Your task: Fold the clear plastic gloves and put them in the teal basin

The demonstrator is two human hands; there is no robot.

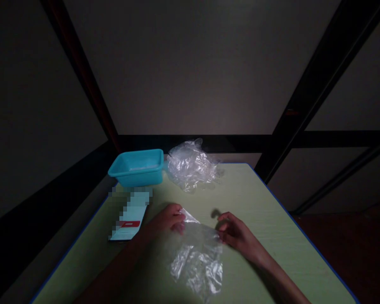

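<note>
A clear plastic bag hangs spread between my two hands, over the near middle of the table. My left hand grips its upper left corner between thumb and fingers. At the upper right edge of the bag, my right hand pinches the plastic with its lower fingers, while the index finger is curled above. Farther back lies a crumpled heap of clear plastic bags.
A blue rectangular basin stands at the table's back left corner. In front of it lies a flat pale phone-like item with a red label, partly pixelated. The greenish table has a blue edge; a wall rises behind.
</note>
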